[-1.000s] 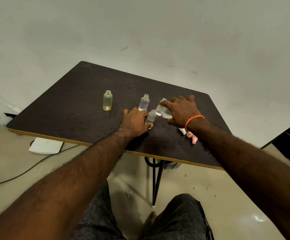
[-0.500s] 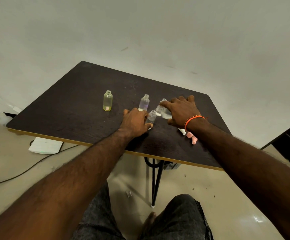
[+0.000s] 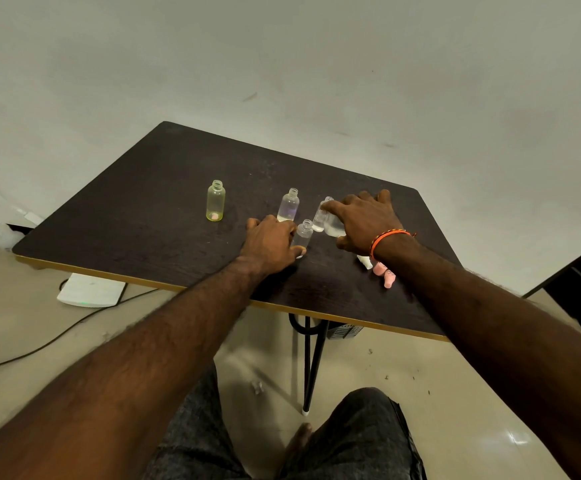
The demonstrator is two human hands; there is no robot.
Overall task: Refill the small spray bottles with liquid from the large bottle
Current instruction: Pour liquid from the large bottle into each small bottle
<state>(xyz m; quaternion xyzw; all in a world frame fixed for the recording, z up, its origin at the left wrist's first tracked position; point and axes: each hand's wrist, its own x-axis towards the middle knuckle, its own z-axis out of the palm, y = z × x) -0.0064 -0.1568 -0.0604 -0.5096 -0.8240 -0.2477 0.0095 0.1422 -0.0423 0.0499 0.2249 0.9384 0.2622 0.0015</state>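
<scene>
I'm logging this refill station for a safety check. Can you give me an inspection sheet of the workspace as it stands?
Surface: dark wooden table, yellow edge, scuffed.
Job's things: uncapped yellow-tinted bottle; uncapped clear bottle; small clear bottle; tilted larger bottle.
Clutter: white spray cap and pink spray caps by the right wrist.
Grips: left hand holds the small clear bottle; right hand holds the tilted larger bottle.
Cables: black cable across the floor.
Surroundings: white device on the floor, plain wall.

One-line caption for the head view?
Left hand holds a small bottle; right hand tilts the large bottle over it.
</scene>
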